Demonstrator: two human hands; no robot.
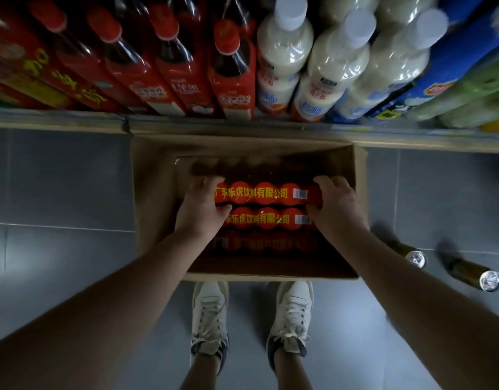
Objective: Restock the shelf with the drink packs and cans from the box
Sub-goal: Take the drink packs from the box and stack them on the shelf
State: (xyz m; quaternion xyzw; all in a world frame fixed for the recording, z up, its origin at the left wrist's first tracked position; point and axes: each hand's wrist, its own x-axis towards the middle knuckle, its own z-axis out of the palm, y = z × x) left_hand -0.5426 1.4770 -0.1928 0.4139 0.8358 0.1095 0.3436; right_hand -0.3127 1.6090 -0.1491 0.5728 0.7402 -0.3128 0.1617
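Both hands, left hand (pixel 201 205) & right hand (pixel 337 205), grip drink pack (pixel 266 193) in box (pixel 155 198) (grey tile floor (pixel 62 192)).

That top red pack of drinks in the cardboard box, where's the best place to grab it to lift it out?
Probably by its two short ends, coming down from above. The top red pack is a long shrink-wrapped row lying flat, with another pack close along its near side. The left hand and right hand already clasp those ends inside the box.

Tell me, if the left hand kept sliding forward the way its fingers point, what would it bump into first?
Probably the far wall of the brown cardboard box, past the red shrink-wrapped drink pack the left hand holds; depth is unclear.
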